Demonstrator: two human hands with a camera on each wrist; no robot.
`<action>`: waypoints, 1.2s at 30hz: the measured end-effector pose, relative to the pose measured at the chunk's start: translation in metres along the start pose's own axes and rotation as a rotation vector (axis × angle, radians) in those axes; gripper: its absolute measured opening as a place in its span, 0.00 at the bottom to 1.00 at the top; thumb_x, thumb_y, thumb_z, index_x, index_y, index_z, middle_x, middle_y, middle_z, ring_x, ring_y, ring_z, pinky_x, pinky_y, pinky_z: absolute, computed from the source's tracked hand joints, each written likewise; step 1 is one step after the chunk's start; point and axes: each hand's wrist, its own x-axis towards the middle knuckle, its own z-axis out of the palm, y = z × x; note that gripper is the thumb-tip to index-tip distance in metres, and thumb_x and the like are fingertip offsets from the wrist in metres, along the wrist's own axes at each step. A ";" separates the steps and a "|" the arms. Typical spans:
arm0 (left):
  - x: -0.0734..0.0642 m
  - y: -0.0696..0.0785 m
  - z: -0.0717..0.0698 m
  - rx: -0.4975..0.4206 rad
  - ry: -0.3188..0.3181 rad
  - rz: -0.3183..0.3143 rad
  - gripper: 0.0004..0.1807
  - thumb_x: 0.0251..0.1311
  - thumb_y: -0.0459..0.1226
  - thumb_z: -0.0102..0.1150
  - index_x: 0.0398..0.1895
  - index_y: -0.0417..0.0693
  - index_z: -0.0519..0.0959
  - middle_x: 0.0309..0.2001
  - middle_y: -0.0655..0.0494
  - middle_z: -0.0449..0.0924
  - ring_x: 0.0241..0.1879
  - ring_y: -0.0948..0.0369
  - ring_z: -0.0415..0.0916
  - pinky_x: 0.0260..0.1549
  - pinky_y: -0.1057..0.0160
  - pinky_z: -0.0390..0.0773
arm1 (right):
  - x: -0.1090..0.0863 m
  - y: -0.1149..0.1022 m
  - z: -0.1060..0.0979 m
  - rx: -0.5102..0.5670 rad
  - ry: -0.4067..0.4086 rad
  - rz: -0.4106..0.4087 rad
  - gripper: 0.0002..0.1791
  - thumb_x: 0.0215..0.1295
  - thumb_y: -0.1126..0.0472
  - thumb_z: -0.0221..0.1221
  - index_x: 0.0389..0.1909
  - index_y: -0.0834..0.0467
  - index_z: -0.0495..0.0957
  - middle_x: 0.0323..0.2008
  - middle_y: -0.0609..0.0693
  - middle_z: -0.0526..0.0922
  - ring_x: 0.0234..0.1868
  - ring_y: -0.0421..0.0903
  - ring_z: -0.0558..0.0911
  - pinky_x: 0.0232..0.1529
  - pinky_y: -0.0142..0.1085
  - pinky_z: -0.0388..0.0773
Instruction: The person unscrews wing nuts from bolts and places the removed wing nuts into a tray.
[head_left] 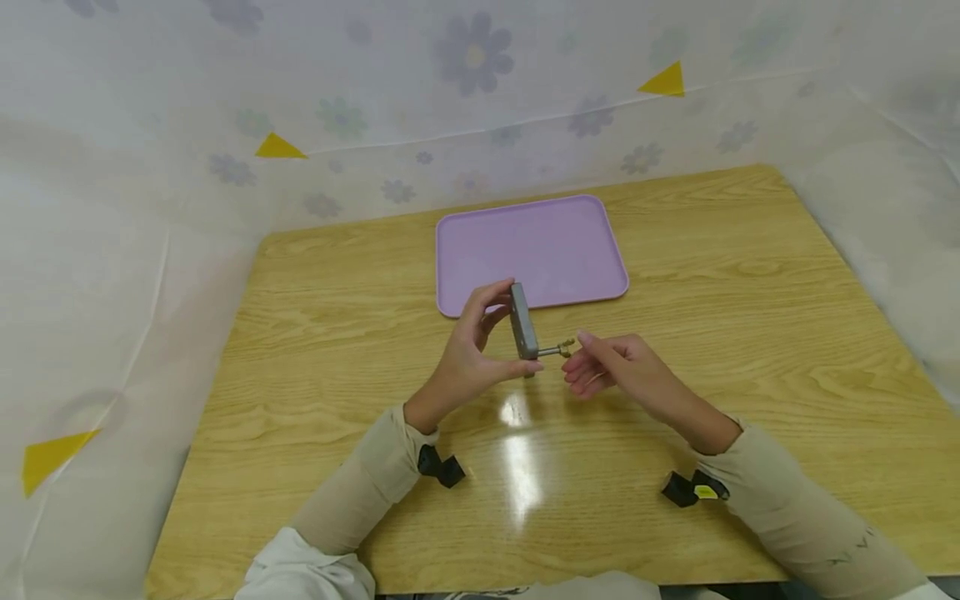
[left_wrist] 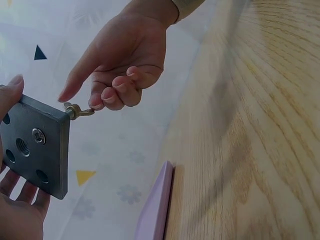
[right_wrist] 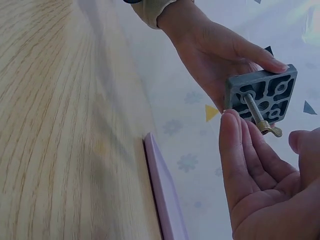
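Note:
My left hand (head_left: 467,358) grips a grey square metal plate (head_left: 523,323) by opposite edges, holding it above the table on its side. Holes and one screw head show on one face in the left wrist view; the ribbed other face (right_wrist: 281,90) shows in the right wrist view. A threaded bolt (right_wrist: 253,107) sticks out of the ribbed face and carries a brass wing nut (right_wrist: 268,129) near its free end. Beside that nut is my right hand (head_left: 626,371), thumb spread from its loosely bent fingers. One fingertip seems to touch a wing of the nut.
A purple tray (head_left: 532,246) lies on the wood-grain table (head_left: 337,333) beyond the hands. Flower-patterned white sheeting (head_left: 397,108) with yellow triangles hangs around the back and sides. Small black devices are strapped at both wrists.

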 end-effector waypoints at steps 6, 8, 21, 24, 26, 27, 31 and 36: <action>0.000 -0.001 -0.001 -0.006 -0.001 -0.006 0.54 0.29 0.16 0.72 0.65 0.28 0.53 0.60 0.38 0.58 0.56 0.49 0.61 0.60 0.49 0.64 | 0.004 -0.002 0.001 0.021 0.022 -0.014 0.30 0.72 0.48 0.44 0.41 0.76 0.75 0.36 0.66 0.81 0.36 0.58 0.82 0.36 0.52 0.81; 0.000 0.002 0.000 -0.008 -0.004 -0.009 0.53 0.29 0.16 0.72 0.65 0.27 0.53 0.59 0.36 0.58 0.56 0.49 0.60 0.61 0.48 0.64 | 0.005 -0.003 0.002 0.021 0.042 -0.021 0.28 0.72 0.50 0.46 0.42 0.75 0.75 0.35 0.62 0.82 0.35 0.53 0.83 0.37 0.51 0.81; 0.000 0.003 0.000 -0.011 -0.010 -0.018 0.53 0.30 0.16 0.72 0.65 0.30 0.54 0.58 0.37 0.58 0.56 0.50 0.60 0.61 0.49 0.64 | 0.009 0.001 0.002 0.020 0.110 -0.152 0.18 0.66 0.60 0.56 0.43 0.75 0.75 0.34 0.60 0.81 0.35 0.57 0.83 0.38 0.44 0.82; 0.000 0.002 0.000 -0.009 -0.009 -0.018 0.53 0.30 0.16 0.72 0.65 0.29 0.54 0.59 0.36 0.58 0.56 0.49 0.60 0.61 0.49 0.64 | 0.009 0.002 0.001 -0.016 0.113 -0.205 0.15 0.66 0.62 0.56 0.42 0.73 0.77 0.34 0.60 0.81 0.34 0.58 0.82 0.37 0.43 0.82; 0.000 0.003 0.000 -0.006 -0.008 -0.020 0.53 0.31 0.17 0.72 0.65 0.30 0.54 0.59 0.36 0.58 0.56 0.49 0.60 0.61 0.49 0.64 | 0.009 0.002 0.001 -0.036 0.117 -0.227 0.13 0.66 0.63 0.55 0.41 0.71 0.78 0.34 0.61 0.81 0.34 0.58 0.82 0.37 0.43 0.82; 0.000 0.002 0.000 -0.006 -0.008 -0.019 0.53 0.31 0.17 0.72 0.65 0.30 0.54 0.59 0.36 0.58 0.56 0.49 0.60 0.61 0.49 0.64 | 0.009 0.002 0.001 -0.042 0.117 -0.233 0.13 0.66 0.63 0.55 0.41 0.70 0.78 0.34 0.62 0.81 0.34 0.58 0.82 0.37 0.43 0.82; 0.001 0.003 0.000 -0.006 -0.007 -0.018 0.53 0.30 0.16 0.72 0.65 0.29 0.54 0.59 0.37 0.58 0.56 0.50 0.60 0.60 0.49 0.64 | 0.009 0.001 0.001 -0.033 0.104 -0.222 0.14 0.67 0.63 0.54 0.42 0.71 0.77 0.35 0.66 0.80 0.35 0.57 0.82 0.38 0.43 0.82; 0.001 0.002 -0.001 -0.007 -0.007 -0.016 0.53 0.30 0.16 0.71 0.65 0.27 0.53 0.59 0.36 0.57 0.56 0.50 0.60 0.60 0.49 0.64 | 0.008 0.001 0.000 -0.018 0.077 -0.198 0.14 0.68 0.62 0.53 0.44 0.71 0.77 0.35 0.61 0.81 0.36 0.57 0.82 0.39 0.43 0.82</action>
